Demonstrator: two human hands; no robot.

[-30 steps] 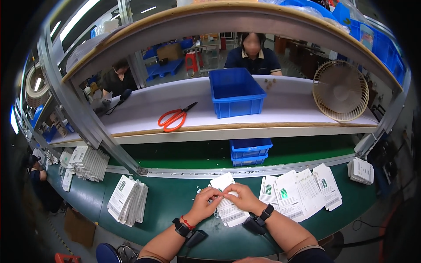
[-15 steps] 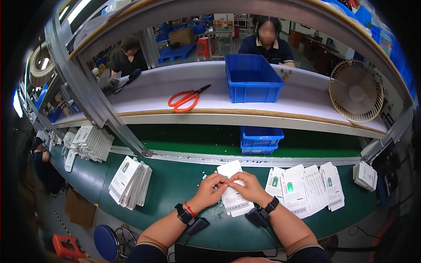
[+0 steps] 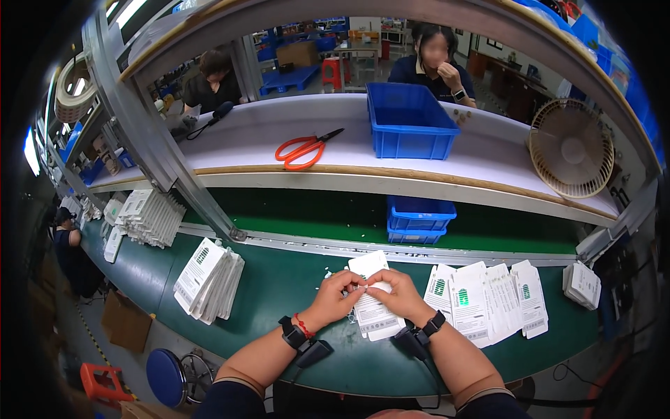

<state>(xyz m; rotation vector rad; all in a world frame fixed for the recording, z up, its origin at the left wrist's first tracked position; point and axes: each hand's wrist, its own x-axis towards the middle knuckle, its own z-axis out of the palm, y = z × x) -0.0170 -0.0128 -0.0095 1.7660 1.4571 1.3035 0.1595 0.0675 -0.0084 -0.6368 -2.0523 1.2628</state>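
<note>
My left hand [image 3: 338, 297] and my right hand [image 3: 399, 296] meet fingertip to fingertip, both closed in a pinch. Whatever lies between the fingertips is too small to make out. Under them, on the green table, is a white flat pack [image 3: 381, 322] with printed lines, partly covered by my fingers. To the right, several similar packs with green print [image 3: 469, 307] lie overlapping in a row. On the left stands a leaning stack of the same packs [image 3: 206, 281].
Above the table runs a white shelf [image 3: 258, 140] with orange-handled scissors [image 3: 300, 152], a blue bin [image 3: 413, 142] and a round fan [image 3: 571, 148]. More blue bins [image 3: 419, 225] sit beneath it. Further packs stand far left [image 3: 150, 218] and right [image 3: 582, 285]. A co-worker [image 3: 412, 73] sits opposite.
The view has tilted slightly, shifting the shelf in the picture. My hands stay pinched together over the pack. The co-worker opposite has raised a hand to their face.
</note>
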